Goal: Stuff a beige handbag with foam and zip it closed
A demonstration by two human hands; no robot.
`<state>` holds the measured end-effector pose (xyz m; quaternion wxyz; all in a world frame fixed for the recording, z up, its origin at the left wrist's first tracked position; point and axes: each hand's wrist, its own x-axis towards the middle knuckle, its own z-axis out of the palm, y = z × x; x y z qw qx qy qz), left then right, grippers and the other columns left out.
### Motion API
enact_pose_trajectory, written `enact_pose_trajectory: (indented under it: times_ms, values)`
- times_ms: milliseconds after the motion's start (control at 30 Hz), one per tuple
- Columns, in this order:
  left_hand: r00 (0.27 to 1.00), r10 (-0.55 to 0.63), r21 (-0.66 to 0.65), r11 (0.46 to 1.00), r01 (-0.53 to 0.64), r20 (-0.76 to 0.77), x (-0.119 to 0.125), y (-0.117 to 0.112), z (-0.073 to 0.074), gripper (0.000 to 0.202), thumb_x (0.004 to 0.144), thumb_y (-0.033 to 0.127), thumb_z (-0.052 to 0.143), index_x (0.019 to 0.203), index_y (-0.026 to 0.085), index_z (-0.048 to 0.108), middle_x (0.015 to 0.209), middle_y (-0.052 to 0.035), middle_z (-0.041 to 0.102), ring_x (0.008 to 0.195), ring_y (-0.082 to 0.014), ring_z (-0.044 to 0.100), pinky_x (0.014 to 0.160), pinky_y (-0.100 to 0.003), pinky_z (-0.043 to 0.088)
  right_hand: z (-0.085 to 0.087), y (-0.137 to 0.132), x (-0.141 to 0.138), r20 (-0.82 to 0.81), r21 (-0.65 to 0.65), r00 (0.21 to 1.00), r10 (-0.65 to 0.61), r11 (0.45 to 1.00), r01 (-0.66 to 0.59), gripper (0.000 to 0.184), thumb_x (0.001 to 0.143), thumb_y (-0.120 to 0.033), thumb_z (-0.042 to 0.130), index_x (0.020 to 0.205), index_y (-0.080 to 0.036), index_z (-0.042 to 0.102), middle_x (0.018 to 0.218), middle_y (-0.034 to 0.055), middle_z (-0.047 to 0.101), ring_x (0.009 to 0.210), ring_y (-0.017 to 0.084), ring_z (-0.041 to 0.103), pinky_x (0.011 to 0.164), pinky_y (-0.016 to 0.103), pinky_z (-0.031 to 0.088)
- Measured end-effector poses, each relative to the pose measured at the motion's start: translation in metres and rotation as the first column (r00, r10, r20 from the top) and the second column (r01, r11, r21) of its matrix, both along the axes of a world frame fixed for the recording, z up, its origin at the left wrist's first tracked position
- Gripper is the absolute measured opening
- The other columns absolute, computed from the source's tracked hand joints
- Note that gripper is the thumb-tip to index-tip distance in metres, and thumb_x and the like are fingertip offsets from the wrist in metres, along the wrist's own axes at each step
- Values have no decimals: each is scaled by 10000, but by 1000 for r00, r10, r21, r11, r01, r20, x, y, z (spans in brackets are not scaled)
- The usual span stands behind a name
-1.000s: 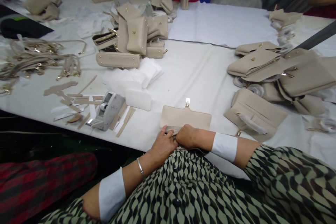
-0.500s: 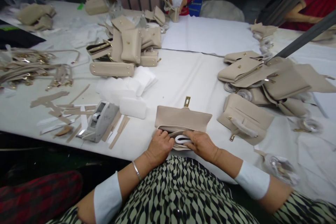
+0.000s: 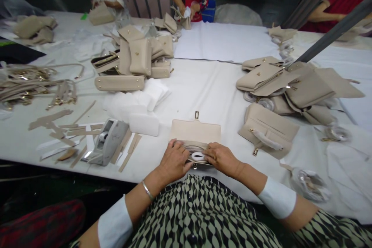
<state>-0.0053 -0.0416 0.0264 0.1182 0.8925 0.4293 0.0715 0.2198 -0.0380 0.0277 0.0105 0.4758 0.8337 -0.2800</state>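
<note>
A beige handbag (image 3: 195, 131) lies at the table's near edge, its flap laid back away from me with a gold clasp plate (image 3: 197, 115) at the tip. Inside its opening sits a curled white piece of padding (image 3: 198, 156). My left hand (image 3: 174, 161) grips the left side of the bag's mouth, fingers over the far rim and thumb at the near side. My right hand (image 3: 222, 159) is closed on the right side, its fingertips at the opening beside the white piece. A small metal lock (image 3: 195, 166) shows on the bag's front.
A grey tape dispenser (image 3: 108, 142) stands left among beige strips, near white foam sheets (image 3: 144, 124). Beige bags (image 3: 139, 56) are piled behind; another open bag (image 3: 269, 130) and a bag pile (image 3: 309, 85) lie right. Straps (image 3: 26, 85) lie far left. Co-workers handle bags across the table.
The bag has turned slightly and its front lock has come into view. My left fingers have spread further over the rim. The whole view has shifted a little.
</note>
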Motion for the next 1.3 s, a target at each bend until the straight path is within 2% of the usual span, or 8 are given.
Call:
enact_pose_trajectory:
  times_ms: [100, 200, 300, 433, 667, 833, 1133, 1300]
  values:
    - [1000, -2, -14, 1000, 2, -8, 11, 4, 10, 221, 865, 375, 474, 821, 185, 577, 828, -65, 625, 911, -237, 524, 819, -407, 409, -5, -3, -2, -45, -35, 998, -47, 998, 46, 268, 851, -282, 520, 1102, -214, 581, 962, 57, 583, 960, 190, 526, 845, 302, 417]
    - [997, -53, -97, 994, 47, -63, 29, 13, 10, 158, 856, 310, 487, 876, 182, 577, 829, -60, 630, 826, -221, 567, 700, -343, 443, -10, -8, -1, -120, -41, 976, -181, 983, 177, 331, 812, -251, 560, 1130, -179, 499, 1013, 61, 555, 920, 174, 529, 824, 297, 429]
    - [991, -56, -167, 985, 35, -124, 43, 22, 6, 154, 856, 288, 471, 878, 174, 573, 819, -63, 643, 771, -224, 605, 650, -330, 455, -11, -12, 0, -195, -36, 951, -241, 970, 239, 236, 800, -237, 572, 1016, -174, 500, 972, 44, 539, 853, 155, 530, 771, 281, 440]
    - [983, -80, -192, 980, 47, -168, 49, 30, 5, 172, 846, 313, 499, 937, 177, 551, 837, -61, 647, 791, -230, 622, 667, -328, 471, -14, -15, 3, -248, 15, 950, -188, 980, 198, 106, 835, -266, 552, 908, -189, 546, 921, 32, 530, 844, 149, 524, 775, 268, 439]
    - [969, -162, -167, 977, 131, -189, 58, 33, 2, 155, 849, 297, 495, 909, 171, 561, 870, -73, 620, 798, -223, 623, 674, -317, 482, -26, -23, 9, -163, 216, 987, 0, 976, 36, 284, 920, -357, 400, 863, -173, 608, 842, 59, 564, 818, 173, 501, 757, 293, 403]
    - [964, -168, -209, 970, 124, -205, 54, 33, 0, 151, 865, 229, 433, 952, 198, 552, 835, -65, 659, 739, -231, 646, 648, -327, 489, -21, -21, 6, -37, 337, 993, 114, 937, -95, 303, 934, -314, 368, 808, -190, 615, 780, 40, 576, 801, 178, 459, 806, 342, 322]
    - [929, 27, -247, 961, -127, -370, 30, 27, 8, 196, 734, 129, 478, 848, 180, 628, 781, -108, 699, 751, -273, 665, 639, -370, 512, -2, -14, -4, 83, 248, 993, 85, 963, -103, 246, 911, -254, 392, 782, -179, 588, 805, 43, 577, 794, 179, 455, 764, 359, 276]
    - [932, 60, -223, 964, -147, -356, 21, 28, 12, 162, 739, 199, 498, 797, 163, 645, 783, -127, 699, 768, -275, 666, 668, -370, 508, 8, -13, -22, 134, 180, 989, 67, 979, -91, 197, 853, -162, 428, 795, -156, 617, 841, 90, 607, 855, 210, 501, 783, 363, 318]
